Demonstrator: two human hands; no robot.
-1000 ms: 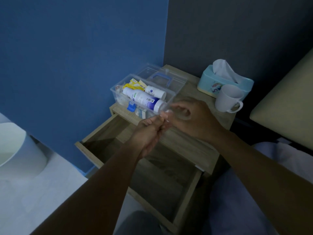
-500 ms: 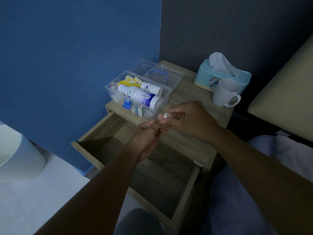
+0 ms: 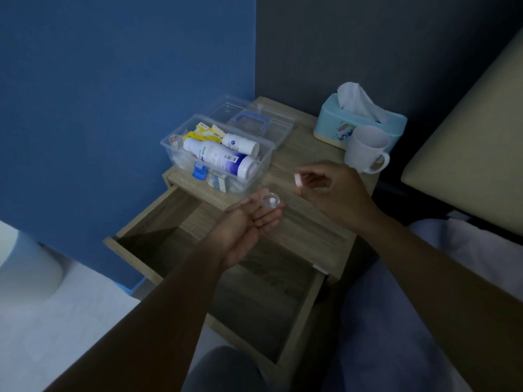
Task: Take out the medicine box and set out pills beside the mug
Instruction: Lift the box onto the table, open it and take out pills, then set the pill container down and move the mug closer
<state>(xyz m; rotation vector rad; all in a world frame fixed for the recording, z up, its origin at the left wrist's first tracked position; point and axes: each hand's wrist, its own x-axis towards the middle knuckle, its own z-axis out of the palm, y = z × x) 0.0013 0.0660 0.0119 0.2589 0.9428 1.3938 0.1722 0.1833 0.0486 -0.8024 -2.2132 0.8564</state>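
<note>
Fingers [image 3: 266, 219] of my left hand [image 3: 243, 224] lie straight, carrying a clear case [image 3: 266, 204] with one pill [image 3: 272, 199]. My right hand [image 3: 334, 190] pinches a small white piece [image 3: 297, 181] near the mug [image 3: 365, 149].

White mug [image 3: 365, 149], teal tissue box [image 3: 332, 124], blue wall [image 3: 113, 94], wood-grain nightstand [image 3: 311, 222].

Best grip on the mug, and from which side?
By its handle, coming from the near side. The mug stands upright with the handle turned toward the camera, and the tissue box crowds its far side.
</note>
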